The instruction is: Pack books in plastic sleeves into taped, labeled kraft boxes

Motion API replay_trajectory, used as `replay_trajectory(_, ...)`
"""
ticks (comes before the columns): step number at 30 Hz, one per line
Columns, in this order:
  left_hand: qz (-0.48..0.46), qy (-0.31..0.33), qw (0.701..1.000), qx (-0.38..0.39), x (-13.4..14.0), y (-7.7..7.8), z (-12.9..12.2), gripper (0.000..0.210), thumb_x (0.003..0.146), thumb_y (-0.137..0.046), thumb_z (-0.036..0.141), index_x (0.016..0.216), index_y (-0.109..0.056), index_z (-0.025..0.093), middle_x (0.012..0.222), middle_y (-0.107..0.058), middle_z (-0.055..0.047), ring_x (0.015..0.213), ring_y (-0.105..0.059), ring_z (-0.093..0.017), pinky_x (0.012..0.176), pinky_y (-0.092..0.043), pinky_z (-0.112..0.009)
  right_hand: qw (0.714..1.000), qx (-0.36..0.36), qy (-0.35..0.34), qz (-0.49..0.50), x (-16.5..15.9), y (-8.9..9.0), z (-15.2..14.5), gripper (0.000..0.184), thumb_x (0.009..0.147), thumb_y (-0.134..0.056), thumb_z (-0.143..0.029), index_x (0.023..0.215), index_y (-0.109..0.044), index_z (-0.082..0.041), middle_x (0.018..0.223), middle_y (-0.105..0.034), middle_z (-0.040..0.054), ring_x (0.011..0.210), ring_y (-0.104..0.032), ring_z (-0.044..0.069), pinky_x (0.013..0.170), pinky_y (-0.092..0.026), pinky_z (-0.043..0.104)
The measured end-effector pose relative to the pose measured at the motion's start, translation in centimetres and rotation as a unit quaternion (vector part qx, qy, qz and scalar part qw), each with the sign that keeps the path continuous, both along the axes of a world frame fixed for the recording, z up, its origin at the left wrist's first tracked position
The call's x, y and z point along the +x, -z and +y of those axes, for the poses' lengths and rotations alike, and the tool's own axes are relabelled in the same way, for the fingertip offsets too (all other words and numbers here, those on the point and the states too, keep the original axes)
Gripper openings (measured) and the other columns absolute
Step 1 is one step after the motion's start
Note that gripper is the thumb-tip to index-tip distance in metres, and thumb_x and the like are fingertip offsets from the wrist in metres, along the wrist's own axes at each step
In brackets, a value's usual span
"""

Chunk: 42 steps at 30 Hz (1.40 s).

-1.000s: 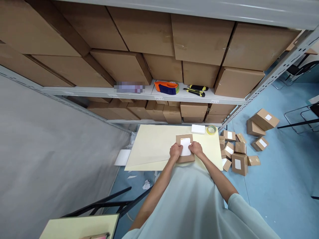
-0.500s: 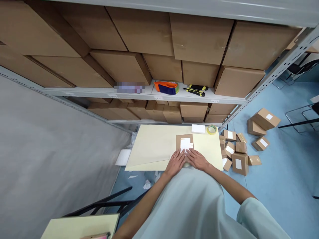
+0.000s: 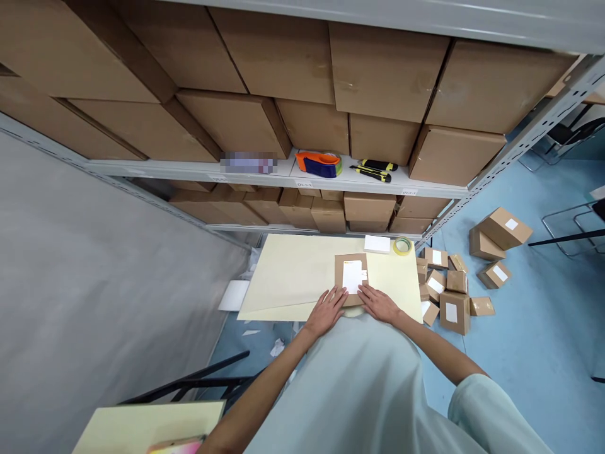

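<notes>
A brown cardboard box (image 3: pixel 339 270) rests on the pale yellow table (image 3: pixel 283 271), close to my body. On its top lies a white label (image 3: pixel 352 277) with a small orange mark at its upper edge. My left hand (image 3: pixel 326 310) lies with fingers stretched over the box's lower left edge, fingertips by the label's corner. My right hand (image 3: pixel 379 304) lies on the lower right edge, fingers likewise extended. Both hands are open, neither wrapped around anything. Behind the box are a white stack of labels (image 3: pixel 377 244) and a roll of tape (image 3: pixel 403 246).
A metal shelf (image 3: pixel 283 169) full of cardboard boxes stands beyond the table, holding an orange and blue tape dispenser (image 3: pixel 319 164) and yellow-black box cutters (image 3: pixel 373 170). Several labelled parcels (image 3: pixel 455 312) lie on the floor to the right. A grey wall (image 3: pixel 118 284) rises at left.
My hands have slid apart, the left to the left and the right to the right, uncovering more of the label and box. The camera view has shifted slightly.
</notes>
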State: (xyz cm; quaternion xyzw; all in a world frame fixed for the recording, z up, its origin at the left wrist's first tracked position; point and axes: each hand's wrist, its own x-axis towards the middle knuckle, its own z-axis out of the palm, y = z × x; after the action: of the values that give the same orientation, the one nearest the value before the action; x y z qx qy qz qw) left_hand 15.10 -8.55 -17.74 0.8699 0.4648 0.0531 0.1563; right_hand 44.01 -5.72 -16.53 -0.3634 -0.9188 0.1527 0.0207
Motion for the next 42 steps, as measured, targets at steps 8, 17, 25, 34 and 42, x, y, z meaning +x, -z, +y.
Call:
replay_trajectory(8,-0.002,-0.035,0.999,-0.011,1.8,-2.2,4.1,0.049,0.112,-0.046,0.032,0.158,-0.061,0.025,0.161,-0.061,-0.014,0.137,-0.062,-0.031,0.109,-0.055,-0.044,0.997,0.000,0.064,-0.041,-3.0,-0.8,1.8,0.060,0.116,-0.041,-0.035,0.168,-0.047,-0.007,0.179,-0.035,0.0229,0.152,-0.054,0.038,0.114,-0.057,0.053)
replay_trajectory(17,0.088,-0.093,0.988,-0.088,4.6,-3.1,8.8,0.069,0.110,-0.041,0.035,0.173,-0.035,0.007,0.183,-0.029,-0.020,0.135,-0.067,-0.036,0.110,-0.058,-0.049,0.978,-0.085,0.168,-0.091,-6.5,-2.6,6.2,0.064,0.113,-0.033,-0.026,0.172,-0.033,0.000,0.184,-0.019,0.0252,0.153,-0.053,0.035,0.114,-0.058,0.045)
replay_trajectory(25,0.080,-0.086,0.992,-0.045,3.9,-2.4,7.1,0.063,0.110,-0.042,0.027,0.171,-0.042,0.013,0.182,-0.034,-0.018,0.140,-0.063,-0.036,0.108,-0.059,-0.051,0.980,-0.058,0.163,-0.100,-6.2,-2.4,4.6,0.064,0.112,-0.039,-0.023,0.172,-0.036,-0.003,0.184,-0.019,0.0241,0.157,-0.050,0.036,0.117,-0.056,0.049)
replay_trajectory(34,0.047,-0.019,0.999,-0.007,1.0,-1.2,0.4,0.060,0.107,-0.038,0.017,0.165,-0.050,0.015,0.174,-0.050,-0.015,0.156,-0.051,-0.029,0.123,-0.050,-0.051,0.987,-0.002,0.125,-0.105,-2.6,-0.9,-1.2,0.058,0.113,-0.046,-0.024,0.169,-0.045,-0.009,0.182,-0.030,0.0218,0.155,-0.051,0.034,0.116,-0.057,0.046)
replay_trajectory(42,0.102,-0.057,0.990,-0.077,4.1,-4.8,2.6,0.054,0.110,-0.046,0.026,0.163,-0.051,0.015,0.157,-0.060,-0.021,0.141,-0.059,-0.031,0.110,-0.056,-0.045,0.985,0.000,0.149,-0.085,-3.8,-2.7,0.9,0.041,0.112,-0.050,-0.024,0.148,-0.064,-0.009,0.166,-0.055,0.0240,0.157,-0.049,0.034,0.120,-0.052,0.045)
